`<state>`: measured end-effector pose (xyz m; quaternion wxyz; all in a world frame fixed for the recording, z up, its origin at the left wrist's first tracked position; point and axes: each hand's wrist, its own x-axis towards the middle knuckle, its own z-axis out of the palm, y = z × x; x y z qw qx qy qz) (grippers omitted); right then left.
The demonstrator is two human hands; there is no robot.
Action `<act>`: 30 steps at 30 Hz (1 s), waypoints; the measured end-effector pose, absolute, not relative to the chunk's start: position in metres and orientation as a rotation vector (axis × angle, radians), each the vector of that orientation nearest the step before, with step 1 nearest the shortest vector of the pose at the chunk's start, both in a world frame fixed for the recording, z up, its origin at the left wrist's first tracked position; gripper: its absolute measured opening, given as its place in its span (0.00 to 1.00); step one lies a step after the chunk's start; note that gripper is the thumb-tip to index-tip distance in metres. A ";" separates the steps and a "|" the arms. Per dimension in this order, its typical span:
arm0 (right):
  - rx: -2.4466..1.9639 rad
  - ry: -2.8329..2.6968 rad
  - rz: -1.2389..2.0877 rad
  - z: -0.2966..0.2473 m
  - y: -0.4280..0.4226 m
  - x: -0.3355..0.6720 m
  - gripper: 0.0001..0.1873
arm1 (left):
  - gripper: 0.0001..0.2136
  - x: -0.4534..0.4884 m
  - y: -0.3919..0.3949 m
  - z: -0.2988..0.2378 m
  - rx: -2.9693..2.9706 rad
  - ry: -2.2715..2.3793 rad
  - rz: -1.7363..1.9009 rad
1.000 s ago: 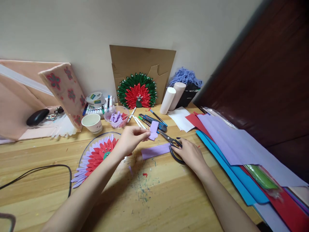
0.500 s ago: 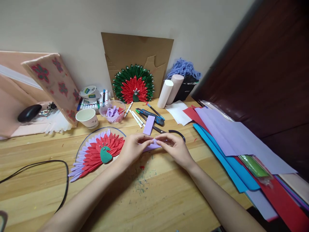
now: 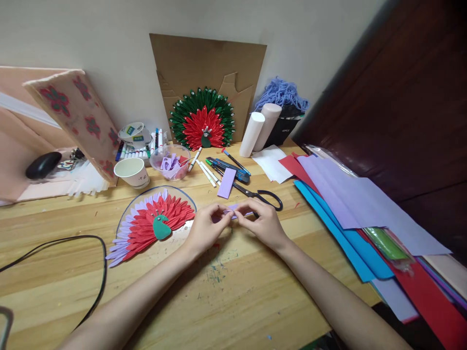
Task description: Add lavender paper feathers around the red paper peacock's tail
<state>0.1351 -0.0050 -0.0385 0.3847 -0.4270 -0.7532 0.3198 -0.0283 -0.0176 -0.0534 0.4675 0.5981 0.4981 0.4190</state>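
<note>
A red & purple paper peacock (image 3: 155, 224) is lying at L on the wooden worktop (image 3: 233, 301), w/ a paper cup (image 3: 132, 171) just beyond it. At centre, the left hand (image 3: 206, 227) and right hand (image 3: 264, 224) are meeting, fingers of both pinching shut on a small purple strip (image 3: 233, 212). Scissors (image 3: 262, 197) are lying just beyond the hands; coloured sheets (image 3: 339, 204) are fanning out at R.

I am viewing a paint-flecked wooden table (image 3: 233, 301) bearing scissors (image 3: 263, 197), a lilac strip (image 3: 226, 183), a paper cup (image 3: 132, 172) and a clear bowl (image 3: 174, 163). A paper peacock (image 3: 153, 223) is lying at left near a black cable (image 3: 95, 241); coloured sheets (image 3: 343, 204) are overlapping at right.
</note>
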 end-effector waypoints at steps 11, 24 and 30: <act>-0.963 -2.057 0.571 -0.040 -0.002 0.137 0.04 | 0.13 -0.030 -0.013 -0.057 1.106 1.047 0.977; -1.088 -1.934 0.828 -0.042 -0.004 0.133 0.04 | 0.12 -0.029 -0.015 -0.058 1.146 1.132 1.017; -1.166 -1.782 1.037 -0.045 -0.002 0.135 0.06 | 0.11 -0.031 -0.019 -0.057 1.503 1.207 1.011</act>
